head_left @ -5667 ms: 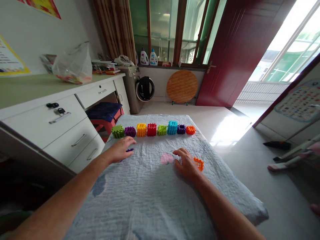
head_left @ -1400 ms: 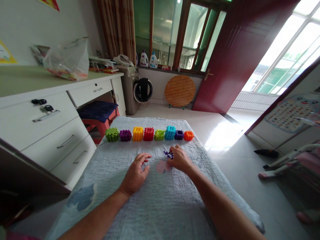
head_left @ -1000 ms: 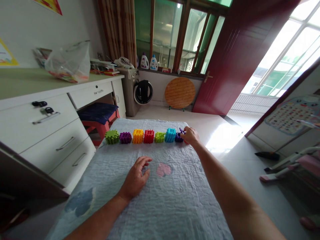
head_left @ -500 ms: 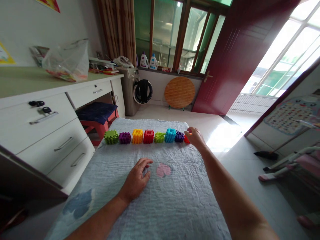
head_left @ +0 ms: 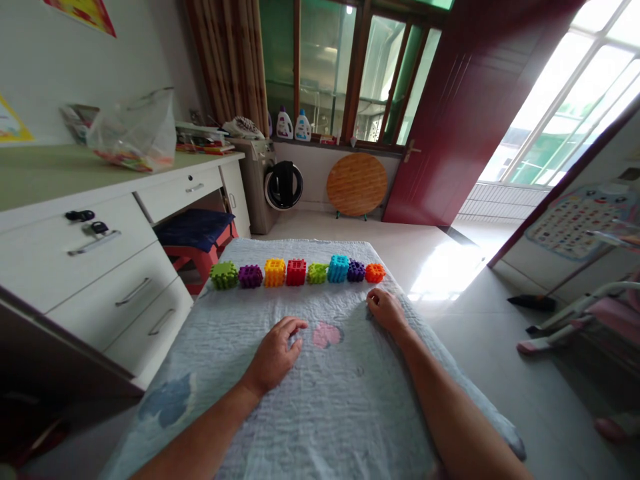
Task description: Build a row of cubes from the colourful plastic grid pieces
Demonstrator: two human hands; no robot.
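Observation:
Toy blocks with notched edges stand in a row across the far part of the cloth: a green block (head_left: 224, 275), a purple block (head_left: 250, 276), a yellow block (head_left: 275, 272), a red block (head_left: 296, 272), a lime block (head_left: 317, 273), a light blue block (head_left: 339, 268), a dark violet block (head_left: 356, 270) and an orange block (head_left: 375, 273). My right hand (head_left: 387, 310) rests just in front of the orange block, apart from it, its fingers curled in with nothing seen in them. Lower on the cloth lies my left hand (head_left: 274, 353), empty, thumb and fingers apart.
A pale blue quilted cloth (head_left: 330, 400) covers the table. On the left are a white drawer desk (head_left: 100, 280) and a red stool (head_left: 203, 260) with a dark cushion. Behind stand a washing machine (head_left: 260, 183) and a round wooden board (head_left: 357, 185). A dark red door (head_left: 450, 133) stands right.
My right hand has let go of the orange block and drawn back toward me, leaving that block in full view at the row's right end. My left hand stays nearly still.

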